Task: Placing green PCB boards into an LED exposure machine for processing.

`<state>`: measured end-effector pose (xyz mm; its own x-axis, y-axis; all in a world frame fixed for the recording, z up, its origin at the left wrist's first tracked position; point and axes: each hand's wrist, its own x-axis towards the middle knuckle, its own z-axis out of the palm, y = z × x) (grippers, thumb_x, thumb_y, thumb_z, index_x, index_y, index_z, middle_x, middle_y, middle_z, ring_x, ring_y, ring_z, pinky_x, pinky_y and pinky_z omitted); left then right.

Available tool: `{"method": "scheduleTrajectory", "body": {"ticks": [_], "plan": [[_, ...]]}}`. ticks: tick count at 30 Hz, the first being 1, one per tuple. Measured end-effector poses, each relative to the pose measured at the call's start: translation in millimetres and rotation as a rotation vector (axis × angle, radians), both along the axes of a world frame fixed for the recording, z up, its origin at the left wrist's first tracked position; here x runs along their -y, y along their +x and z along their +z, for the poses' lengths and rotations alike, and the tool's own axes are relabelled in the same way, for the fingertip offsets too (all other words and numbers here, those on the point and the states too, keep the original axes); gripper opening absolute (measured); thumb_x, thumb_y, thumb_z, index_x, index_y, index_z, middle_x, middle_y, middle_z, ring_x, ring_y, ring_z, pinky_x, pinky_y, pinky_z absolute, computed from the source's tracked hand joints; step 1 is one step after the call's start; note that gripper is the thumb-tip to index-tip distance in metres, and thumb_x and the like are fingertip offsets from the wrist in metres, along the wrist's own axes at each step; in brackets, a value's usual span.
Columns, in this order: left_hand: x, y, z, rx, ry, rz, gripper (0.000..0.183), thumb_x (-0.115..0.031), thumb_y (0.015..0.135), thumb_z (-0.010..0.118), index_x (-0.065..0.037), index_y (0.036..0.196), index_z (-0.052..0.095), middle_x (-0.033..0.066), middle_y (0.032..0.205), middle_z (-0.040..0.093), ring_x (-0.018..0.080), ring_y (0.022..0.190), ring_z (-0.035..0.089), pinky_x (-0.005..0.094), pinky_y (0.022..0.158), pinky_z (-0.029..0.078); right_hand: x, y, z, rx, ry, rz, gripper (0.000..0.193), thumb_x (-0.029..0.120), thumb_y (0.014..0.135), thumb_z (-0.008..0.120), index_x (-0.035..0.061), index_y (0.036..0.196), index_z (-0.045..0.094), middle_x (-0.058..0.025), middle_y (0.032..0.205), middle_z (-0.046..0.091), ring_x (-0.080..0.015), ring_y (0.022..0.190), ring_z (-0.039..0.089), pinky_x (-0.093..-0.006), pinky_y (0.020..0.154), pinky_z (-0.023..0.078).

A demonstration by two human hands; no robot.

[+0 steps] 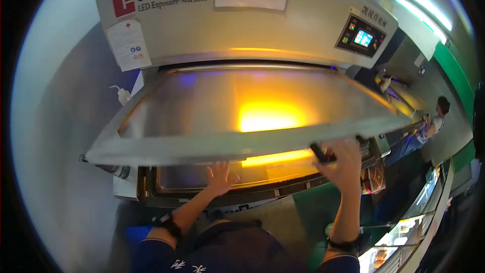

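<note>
The pale-grey rectangular lid (166,147) is held tilted above the dark-rimmed flat bed (183,178) by the right hand (344,164), fingers seemingly wrapped, though blurred, around its near-right black bar handle (322,152); into the resulting gap the left hand (221,178) is placed, fingers spread.

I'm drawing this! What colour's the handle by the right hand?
The handle is black, best in head view.

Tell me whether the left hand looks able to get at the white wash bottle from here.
Probably not directly: the raised lid seems to stand between the left hand and the wash bottle; reaching around its left corner looks necessary.
</note>
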<state>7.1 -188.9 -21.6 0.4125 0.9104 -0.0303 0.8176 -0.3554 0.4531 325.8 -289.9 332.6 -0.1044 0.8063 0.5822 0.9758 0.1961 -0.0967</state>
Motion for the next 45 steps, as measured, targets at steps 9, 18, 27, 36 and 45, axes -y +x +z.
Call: {"method": "scheduleTrajectory", "body": {"ticks": [9, 18, 27, 36, 45], "plan": [[48, 40, 178, 0.458, -0.891, -1.343, 0.070, -0.048, 0.098, 0.054, -0.010, 0.153, 0.035, 0.0172, 0.157, 0.034, 0.0321, 0.144, 0.033, 0.0398, 0.118, 0.026, 43, 11, -168, 0.297, -1.238, -0.133, 0.062, 0.074, 0.077, 0.063, 0.0146, 0.086, 0.077, -0.0115, 0.084, 0.072, -0.0313, 0.081, 0.071, -0.0441, 0.072, 0.055], [-57, 7, -12, -0.153, 0.224, -0.311, 0.069, -0.072, 0.092, 0.041, -0.036, 0.150, 0.040, 0.0002, 0.164, 0.023, 0.0441, 0.149, 0.015, 0.0819, 0.106, 0.005, 52, -5, -293, 0.217, -1.532, -0.252, 0.062, 0.074, 0.079, 0.060, 0.0213, 0.107, 0.077, -0.0096, 0.106, 0.073, -0.0301, 0.100, 0.069, -0.0433, 0.089, 0.054], [-59, 18, 7, -0.182, 0.256, -0.282, 0.070, -0.070, 0.088, 0.048, -0.038, 0.149, 0.040, -0.0017, 0.162, 0.027, 0.0427, 0.149, 0.016, 0.0821, 0.106, 0.006, 57, 12, -320, 0.234, -1.471, -0.289, 0.062, 0.080, 0.078, 0.053, 0.0269, 0.095, 0.080, -0.0091, 0.088, 0.074, -0.0284, 0.088, 0.071, -0.0408, 0.076, 0.056], [-62, 26, 4, -0.210, 0.228, -0.258, 0.073, -0.072, 0.085, 0.053, -0.038, 0.148, 0.043, -0.0018, 0.162, 0.028, 0.0410, 0.150, 0.014, 0.0802, 0.108, 0.005, 58, 17, -317, 0.186, -1.284, -0.213, 0.057, 0.074, 0.082, 0.053, 0.0241, 0.084, 0.079, -0.0074, 0.078, 0.073, -0.0290, 0.079, 0.071, -0.0418, 0.070, 0.056], [-45, 88, 6, -0.408, -0.194, -0.024, 0.119, -0.091, 0.068, 0.051, -0.028, 0.160, 0.009, 0.0104, 0.167, -0.004, 0.0466, 0.150, -0.005, 0.0759, 0.111, 0.002, 116, 39, -324, -0.448, -0.563, 0.182, 0.030, 0.040, 0.089, 0.068, 0.0131, 0.102, 0.072, -0.0102, 0.102, 0.072, -0.0282, 0.094, 0.069, -0.0433, 0.081, 0.054]]}}
